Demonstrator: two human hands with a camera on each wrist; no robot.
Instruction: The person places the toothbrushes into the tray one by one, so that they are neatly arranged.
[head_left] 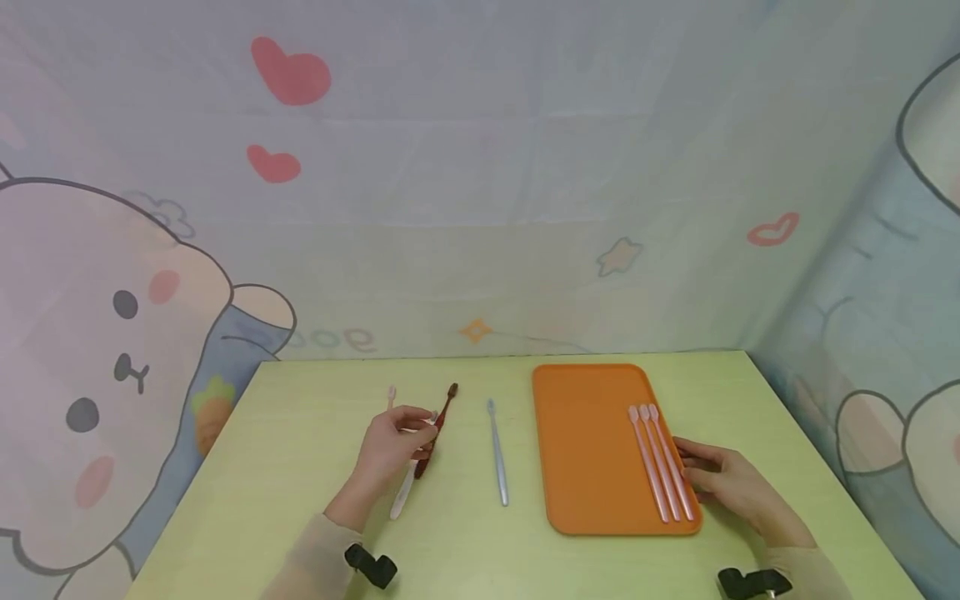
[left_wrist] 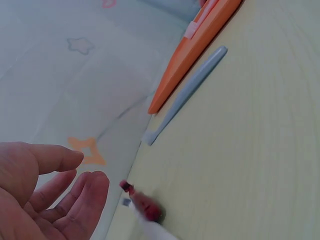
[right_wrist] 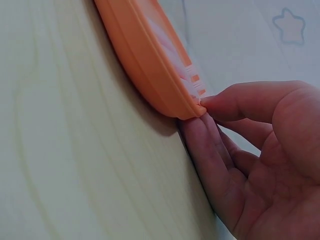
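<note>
Three pink toothbrushes (head_left: pixel 660 463) on orange tray (head_left: pixel 588 458) | right hand (head_left: pixel 731 487) pinching tray rim, good steadying | left hand (head_left: pixel 392 444), fingers parted near red toothbrush (head_left: pixel 443 417): mid-handle's safest imo

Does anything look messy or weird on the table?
A bit messy: the dark red toothbrush and white toothbrush are bunched together near the left hand, unlike the three pink toothbrushes lined up on the orange tray. No spills show.

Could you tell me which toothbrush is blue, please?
The toothbrush lying alone between the left hand and the orange tray; the others are pink, white or dark red.
</note>
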